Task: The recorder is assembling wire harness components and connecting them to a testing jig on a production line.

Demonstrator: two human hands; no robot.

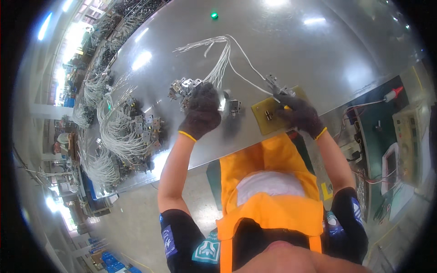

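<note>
Both hands wear dark gloves with yellow cuffs. My left hand [203, 109] is closed round a cluster of small metal brackets [184, 86], whose white wires [223, 63] trail away over the table. Just right of that hand sits another small metal bracket [235, 107]. My right hand [300, 113] grips a single metal bracket [273, 83] with two white wires running from it. This bracket is above the far edge of a yellow plate [261, 119] that carries a small brass-coloured fitting [268, 115]. The right fingertips are partly hidden.
A large pile of wired metal brackets [148, 129] covers the table's left side, its white wires [116, 132] bundled in loops. The shiny metal table [182, 22] has its near edge by my waist. At right stand a dark green surface, a red-tipped connector [393, 94] and a control box [407, 141].
</note>
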